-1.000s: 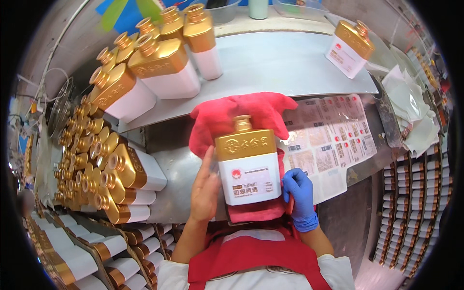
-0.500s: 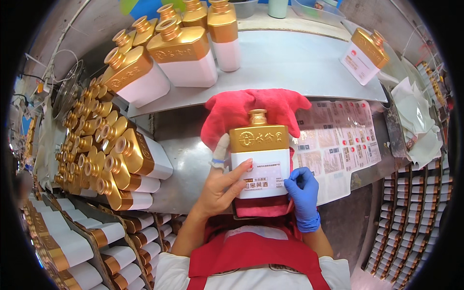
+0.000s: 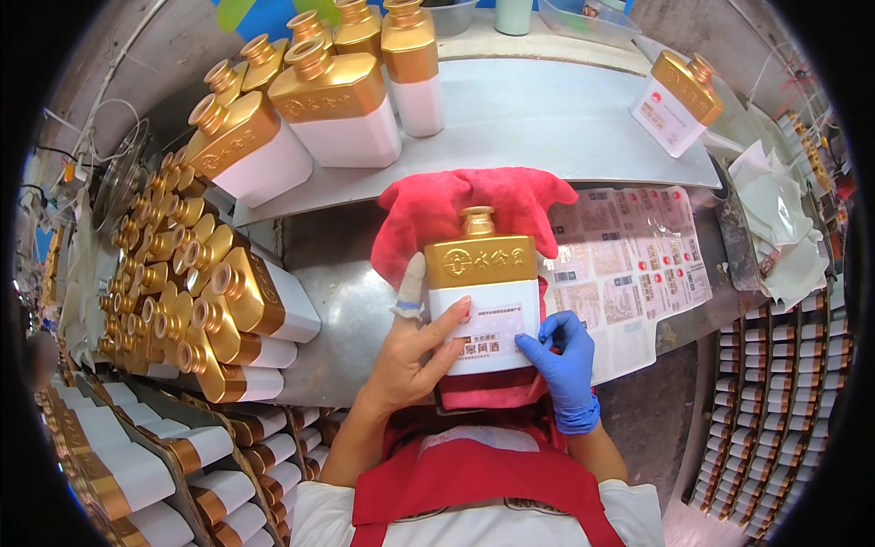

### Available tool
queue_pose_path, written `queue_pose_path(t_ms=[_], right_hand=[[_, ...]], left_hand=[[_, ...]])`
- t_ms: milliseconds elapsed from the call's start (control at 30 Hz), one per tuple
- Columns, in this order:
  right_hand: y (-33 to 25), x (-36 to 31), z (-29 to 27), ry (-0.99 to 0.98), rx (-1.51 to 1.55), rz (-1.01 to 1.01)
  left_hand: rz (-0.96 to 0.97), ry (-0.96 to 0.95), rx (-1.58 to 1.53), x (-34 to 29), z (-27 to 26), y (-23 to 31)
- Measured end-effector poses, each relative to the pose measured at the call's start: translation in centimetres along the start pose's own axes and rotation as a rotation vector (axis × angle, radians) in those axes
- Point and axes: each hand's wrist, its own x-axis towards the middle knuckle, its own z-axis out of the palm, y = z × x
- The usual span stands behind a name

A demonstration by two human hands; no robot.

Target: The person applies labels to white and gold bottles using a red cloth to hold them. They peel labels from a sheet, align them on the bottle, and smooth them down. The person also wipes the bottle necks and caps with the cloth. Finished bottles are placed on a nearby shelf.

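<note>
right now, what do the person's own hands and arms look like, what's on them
The left hand is ungloved, with a whitish finger cover on one finger and a blue band at its base. The right hand wears a thin blue glove, wrinkled at the wrist. Both forearms are bare below white sleeves.
</note>
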Motion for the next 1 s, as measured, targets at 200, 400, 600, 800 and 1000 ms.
queue_pose_path(t_ms=[200,400,600,800,1000], right_hand=[[0.0,0.9,-1.6,-0.066,0.174,0.127],[-0.4,2.2,-6.4,0.086,0.534,0.170],[-6.4,-0.6,-2.3,-0.090,-0.070,-0.209],[-10.9,3.9,4.0,-0.349,-0.669,-0.714],[-7.9,1.1,3.0,-0.312,-0.924,-1.045]], left_hand=[[0.037,0.019,-0.007,0.2,0.2,-0.4],[0.094,0.071,-0.039,0.2,0.4,-1.2],[-0.085,0.081,-0.153,-0.9,0.9,-1.9],[-0.119,0.073,-0.241,-0.9,1.0,-2.1],[-0.038,0.060,-0.231,-0.8,0.6,-2.8]])
